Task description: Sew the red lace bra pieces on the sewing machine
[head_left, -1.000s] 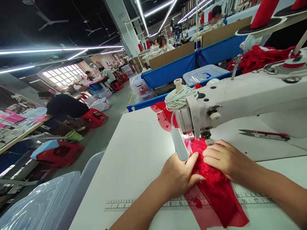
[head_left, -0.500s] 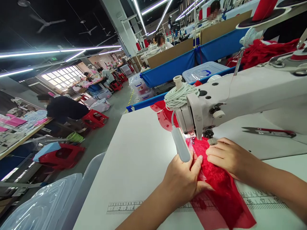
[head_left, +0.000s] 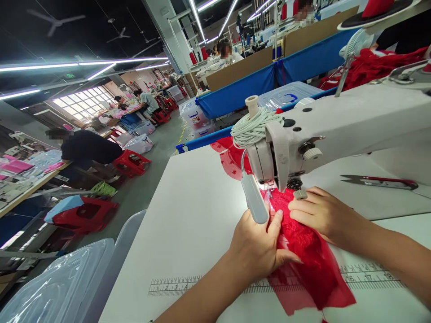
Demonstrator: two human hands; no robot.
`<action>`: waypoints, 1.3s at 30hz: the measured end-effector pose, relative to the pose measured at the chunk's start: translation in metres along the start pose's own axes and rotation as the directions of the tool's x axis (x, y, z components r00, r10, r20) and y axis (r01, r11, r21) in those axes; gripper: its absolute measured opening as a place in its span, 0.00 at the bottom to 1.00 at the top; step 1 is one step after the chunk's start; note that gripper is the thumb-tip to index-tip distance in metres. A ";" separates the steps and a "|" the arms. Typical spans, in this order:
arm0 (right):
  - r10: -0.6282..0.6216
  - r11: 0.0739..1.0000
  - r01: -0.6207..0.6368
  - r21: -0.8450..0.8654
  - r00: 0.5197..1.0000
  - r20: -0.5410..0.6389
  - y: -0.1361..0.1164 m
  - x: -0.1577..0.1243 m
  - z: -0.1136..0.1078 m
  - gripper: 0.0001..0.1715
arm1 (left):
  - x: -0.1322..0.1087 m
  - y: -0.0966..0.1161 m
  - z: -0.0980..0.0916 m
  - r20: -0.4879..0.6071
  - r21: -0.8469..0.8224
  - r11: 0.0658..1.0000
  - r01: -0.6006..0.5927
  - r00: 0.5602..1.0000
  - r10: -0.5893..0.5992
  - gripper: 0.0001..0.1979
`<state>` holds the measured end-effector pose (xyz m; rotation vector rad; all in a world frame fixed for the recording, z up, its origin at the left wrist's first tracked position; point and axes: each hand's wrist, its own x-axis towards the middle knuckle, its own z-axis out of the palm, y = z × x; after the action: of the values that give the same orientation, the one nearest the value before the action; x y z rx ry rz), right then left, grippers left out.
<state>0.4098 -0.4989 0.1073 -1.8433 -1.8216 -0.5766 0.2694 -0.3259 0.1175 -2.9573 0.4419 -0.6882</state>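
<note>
Under the white sewing-machine head [head_left: 279, 152]: red lace fabric piece [head_left: 310, 260], soft, light, likely slippery; pin it near the edges.
Your left hand [head_left: 259, 251]: 8 o'clock, grip open, pressing flat.
Your right hand [head_left: 319, 213]: 1 o'clock, grip open, pressing.

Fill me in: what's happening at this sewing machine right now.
A person's two hands hold red lace fabric flat on the table at a white sewing machine, its far end under the needle. The left hand lies beside the lamp, the right hand just before the machine head. Snips lie untouched to the right.
</note>
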 end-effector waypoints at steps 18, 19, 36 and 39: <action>-0.040 0.993 0.039 0.116 0.999 0.011 -0.005 0.000 -0.011 0.24 | 0.005 -0.004 -0.019 0.070 -0.071 0.997 -0.011 0.997 0.016 0.41; -0.038 0.992 0.036 0.118 0.999 0.015 -0.006 0.000 -0.010 0.24 | 0.006 -0.004 -0.021 0.085 -0.092 0.996 -0.005 0.996 0.013 0.40; -0.012 0.996 0.007 0.085 0.998 0.055 -0.006 -0.003 -0.004 0.28 | -0.002 0.001 -0.008 0.080 0.006 1.000 -0.015 0.997 0.014 0.37; 0.001 0.997 -0.007 0.082 0.998 0.065 -0.006 -0.003 -0.005 0.26 | -0.004 0.000 -0.007 0.106 0.005 1.000 -0.014 0.994 0.014 0.38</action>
<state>0.4041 -0.5045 0.1095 -1.8299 -1.8544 -0.4387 0.2626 -0.3250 0.1217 -2.9641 0.4505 -0.5262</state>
